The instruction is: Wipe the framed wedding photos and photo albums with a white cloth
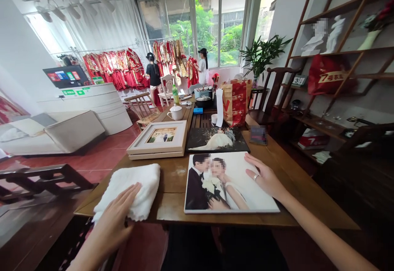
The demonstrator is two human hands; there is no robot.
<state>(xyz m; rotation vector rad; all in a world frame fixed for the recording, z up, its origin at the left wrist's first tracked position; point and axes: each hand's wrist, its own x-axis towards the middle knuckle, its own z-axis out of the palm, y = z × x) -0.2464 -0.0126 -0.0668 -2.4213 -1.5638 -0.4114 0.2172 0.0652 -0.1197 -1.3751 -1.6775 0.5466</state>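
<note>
A folded white towel (132, 176) lies at the left front of the wooden table (172, 185). My left hand (115, 211) rests on it, fingers stretched flat across the top and thumb near its front edge. In front of me is a wedding photo panel (234, 195) of a couple, flat along the table's front edge. On its upper right side lies my right hand (264, 176), a ring on one finger, with the fingers extended. Just behind the panel is a dark photo board (197, 139) with a white gown on it. A framed picture (160, 148) sits beyond the towel.
Farther back stand a white teapot (175, 113), a red-and-tan paper bag (236, 102) and a green-capped bottle (175, 94). A small dark plaque (257, 135) is at the right. Two people are near the clothes racks. Wooden shelves (338, 53) rise on the right.
</note>
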